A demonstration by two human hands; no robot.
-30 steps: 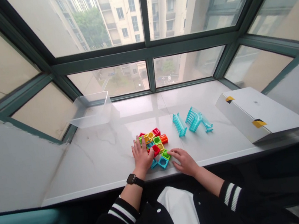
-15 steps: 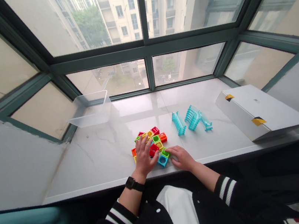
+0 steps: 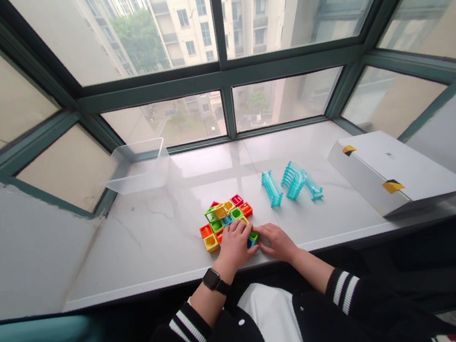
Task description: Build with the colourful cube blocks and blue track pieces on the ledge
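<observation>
Colourful toy blocks point(image 3: 217, 226) with round hollows sit bunched together on the white sill, red, orange, yellow, green and blue. My left hand point(image 3: 236, 244), a black watch on its wrist, curls over the near right part of the bunch, hiding several blocks. Its thumb lies by a blue block point(image 3: 251, 243), mostly covered. My right hand point(image 3: 279, 241) has its bent fingers against the right side of a green block point(image 3: 254, 235), close to the left fingertips. A yellow block point(image 3: 211, 243) at the near left is uncovered.
Clear turquoise ribbed track pieces point(image 3: 272, 189) lie right of the blocks. A translucent plastic bin point(image 3: 139, 183) stands at the back left. On the right is a white box point(image 3: 399, 168) with yellow-black tabs. Window frames point(image 3: 222, 74) bound the sill point(image 3: 167, 225).
My left hand has moved right and nearer, off the left blocks and onto those by my right hand. My right hand has barely shifted. The track pieces, bin and box stay put.
</observation>
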